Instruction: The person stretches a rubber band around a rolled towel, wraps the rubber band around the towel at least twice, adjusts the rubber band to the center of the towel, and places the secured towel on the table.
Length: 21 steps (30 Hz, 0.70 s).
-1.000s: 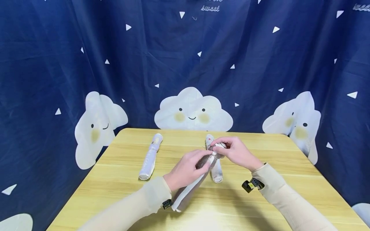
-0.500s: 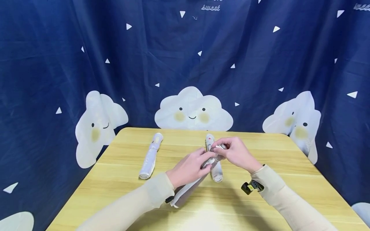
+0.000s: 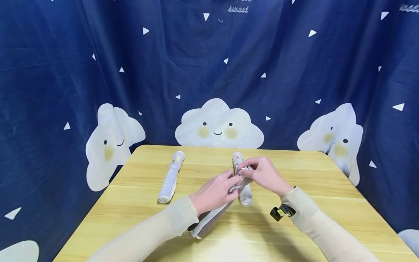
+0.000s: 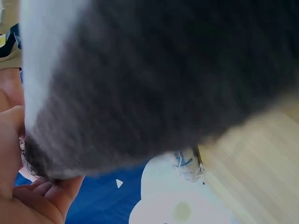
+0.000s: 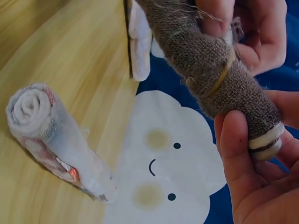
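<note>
A grey-brown rolled towel (image 3: 209,223) with a white edge slants up from the table's near side, held in both hands. My left hand (image 3: 214,193) pinches it partway along, beside a thin yellowish rubber band (image 5: 223,77) that circles the roll. At the upper end, the thumb and fingers of my right hand (image 3: 264,174) grip the roll near its white-striped tip (image 5: 265,145). Loose threads stick out by the left fingers in the right wrist view. The blurred dark towel body (image 4: 154,84) fills most of the left wrist view.
Behind the hands lies a white rolled towel with coloured print (image 3: 246,198), partly covered by the held one. A lavender rolled towel (image 3: 169,180) lies to the left on the wooden table (image 3: 131,214). A dark blue cloud-print curtain (image 3: 157,72) hangs around the back.
My left hand has shifted slightly right, its fingers now covering more of the towel near the band. The right hand has moved slightly left and down. Both keep hold; the other rolls stay put.
</note>
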Each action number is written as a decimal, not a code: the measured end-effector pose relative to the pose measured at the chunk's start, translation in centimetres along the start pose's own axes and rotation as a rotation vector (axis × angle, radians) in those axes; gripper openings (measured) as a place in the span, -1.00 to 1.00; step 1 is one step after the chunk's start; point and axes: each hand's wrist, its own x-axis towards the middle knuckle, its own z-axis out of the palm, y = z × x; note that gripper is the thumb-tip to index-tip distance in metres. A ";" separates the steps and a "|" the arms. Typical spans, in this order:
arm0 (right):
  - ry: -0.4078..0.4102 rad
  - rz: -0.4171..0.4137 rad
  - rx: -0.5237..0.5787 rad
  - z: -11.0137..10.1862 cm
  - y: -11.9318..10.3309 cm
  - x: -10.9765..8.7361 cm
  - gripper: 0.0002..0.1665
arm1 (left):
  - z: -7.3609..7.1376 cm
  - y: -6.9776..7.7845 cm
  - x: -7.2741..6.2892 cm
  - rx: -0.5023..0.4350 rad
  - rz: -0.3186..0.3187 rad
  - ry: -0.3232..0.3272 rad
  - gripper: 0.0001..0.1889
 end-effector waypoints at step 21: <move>-0.001 0.084 0.229 -0.9 1.6 0.6 -0.81 | -0.5 -0.3 -1.2 -0.254 -0.030 0.049 -0.87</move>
